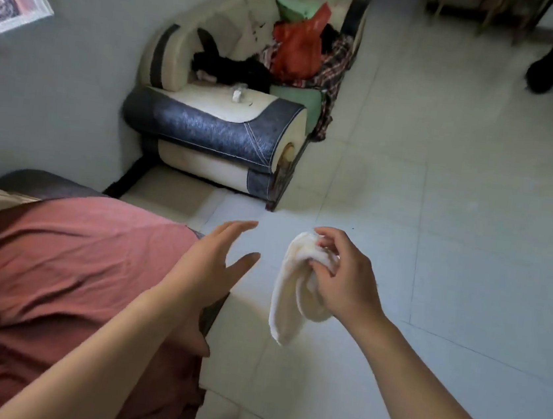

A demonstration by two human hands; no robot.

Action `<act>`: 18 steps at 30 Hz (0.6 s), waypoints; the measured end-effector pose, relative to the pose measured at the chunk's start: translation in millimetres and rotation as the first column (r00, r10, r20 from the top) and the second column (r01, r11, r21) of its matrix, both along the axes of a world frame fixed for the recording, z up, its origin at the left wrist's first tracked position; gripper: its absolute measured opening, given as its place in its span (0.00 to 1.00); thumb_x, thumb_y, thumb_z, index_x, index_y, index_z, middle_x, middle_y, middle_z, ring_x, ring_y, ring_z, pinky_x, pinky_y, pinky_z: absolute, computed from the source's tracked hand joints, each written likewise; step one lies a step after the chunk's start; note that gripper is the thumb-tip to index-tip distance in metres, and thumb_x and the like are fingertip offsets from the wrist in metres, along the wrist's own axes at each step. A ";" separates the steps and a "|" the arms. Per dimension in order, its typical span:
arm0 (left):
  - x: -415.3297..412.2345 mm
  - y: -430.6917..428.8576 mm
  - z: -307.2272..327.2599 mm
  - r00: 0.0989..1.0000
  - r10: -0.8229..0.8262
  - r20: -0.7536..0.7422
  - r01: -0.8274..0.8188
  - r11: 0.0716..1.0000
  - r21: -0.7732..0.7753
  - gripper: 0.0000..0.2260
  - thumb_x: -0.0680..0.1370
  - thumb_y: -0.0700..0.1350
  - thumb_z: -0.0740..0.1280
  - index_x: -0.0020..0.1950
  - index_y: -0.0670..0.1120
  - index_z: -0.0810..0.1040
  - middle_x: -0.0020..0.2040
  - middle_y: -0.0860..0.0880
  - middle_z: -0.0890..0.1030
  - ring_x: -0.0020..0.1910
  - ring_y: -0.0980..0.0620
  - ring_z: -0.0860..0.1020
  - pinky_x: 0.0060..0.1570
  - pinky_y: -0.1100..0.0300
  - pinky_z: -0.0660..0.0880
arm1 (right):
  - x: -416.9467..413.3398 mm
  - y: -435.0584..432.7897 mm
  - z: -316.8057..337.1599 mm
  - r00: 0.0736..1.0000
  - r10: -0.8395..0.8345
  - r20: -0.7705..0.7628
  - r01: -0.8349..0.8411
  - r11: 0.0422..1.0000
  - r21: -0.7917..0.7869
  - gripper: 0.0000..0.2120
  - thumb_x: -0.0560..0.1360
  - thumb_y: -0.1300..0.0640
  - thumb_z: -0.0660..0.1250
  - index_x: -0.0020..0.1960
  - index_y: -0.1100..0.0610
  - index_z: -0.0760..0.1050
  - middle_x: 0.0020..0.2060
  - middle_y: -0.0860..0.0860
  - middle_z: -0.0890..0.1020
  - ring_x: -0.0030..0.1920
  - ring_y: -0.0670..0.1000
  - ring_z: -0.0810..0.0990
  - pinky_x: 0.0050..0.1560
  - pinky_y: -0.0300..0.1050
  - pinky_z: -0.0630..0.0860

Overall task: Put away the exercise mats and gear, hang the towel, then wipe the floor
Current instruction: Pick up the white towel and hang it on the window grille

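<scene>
A: What is the right hand (pixel 343 279) doing?

B: Its fingers are pinched tight on a small cream-white terry cloth (pixel 293 287), bunched at the top of the fist. The rest of the cloth hangs down in two loose folds below and to the left of the knuckles, clear of the floor.

A: And the left hand (pixel 206 267)?

B: Spread wide and holding nothing, fingers pointing forward, thumb low. It sits just left of the hanging cloth, not touching it.

A: What lies under the grip?

B: Pale glossy tiled floor (pixel 438 227), running ahead and to the right of the cloth. Left of the empty hand, beneath the forearm, is a rust-red fabric cover (pixel 65 264) draped over a piece of furniture.

A: Further out?

B: Ahead of both hands and a little left stands a cream and dark blue leather sofa (pixel 221 134) against the grey wall (pixel 77 66). Its seat carries a heap of things: a red plastic bag (pixel 298 50), dark clothes and a plaid fabric (pixel 336 64). Far up to the right of the cloth, a dark shape at the frame's edge is too cut off to tell.
</scene>
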State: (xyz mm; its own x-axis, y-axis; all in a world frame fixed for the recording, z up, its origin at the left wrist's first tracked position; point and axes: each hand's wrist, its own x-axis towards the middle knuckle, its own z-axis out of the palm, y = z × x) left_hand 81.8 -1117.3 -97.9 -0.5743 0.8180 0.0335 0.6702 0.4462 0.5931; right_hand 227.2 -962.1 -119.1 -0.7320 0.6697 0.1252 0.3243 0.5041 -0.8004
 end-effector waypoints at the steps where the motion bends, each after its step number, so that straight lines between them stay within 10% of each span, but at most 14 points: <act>1: -0.3 7.0 8.0 1.000 -0.011 -0.014 0.011 1.000 0.005 0.23 0.77 0.52 0.64 0.71 0.54 0.64 0.69 0.56 0.68 0.64 0.56 0.69 0.58 0.68 0.62 | 0.9 5.9 7.6 1.000 0.003 -0.022 -0.003 1.000 0.002 0.17 0.73 0.64 0.65 0.61 0.52 0.74 0.47 0.43 0.76 0.47 0.43 0.74 0.45 0.22 0.64; 6: 2.5 36.3 23.1 0.999 -0.025 0.028 0.023 0.997 0.069 0.22 0.77 0.52 0.64 0.70 0.53 0.66 0.67 0.55 0.70 0.63 0.55 0.70 0.63 0.57 0.70 | -4.6 31.3 31.6 0.997 0.021 -0.077 -0.019 0.999 0.029 0.16 0.73 0.62 0.68 0.59 0.51 0.75 0.45 0.44 0.77 0.47 0.42 0.74 0.46 0.21 0.66; 18: -124.4 56.6 2.1 0.981 0.115 0.156 -0.123 0.992 0.040 0.19 0.77 0.52 0.63 0.68 0.54 0.68 0.65 0.57 0.71 0.64 0.59 0.69 0.61 0.63 0.66 | -151.6 82.6 34.0 0.930 0.335 0.151 -0.360 0.913 0.193 0.08 0.71 0.64 0.67 0.47 0.55 0.81 0.44 0.47 0.80 0.46 0.44 0.76 0.46 0.25 0.67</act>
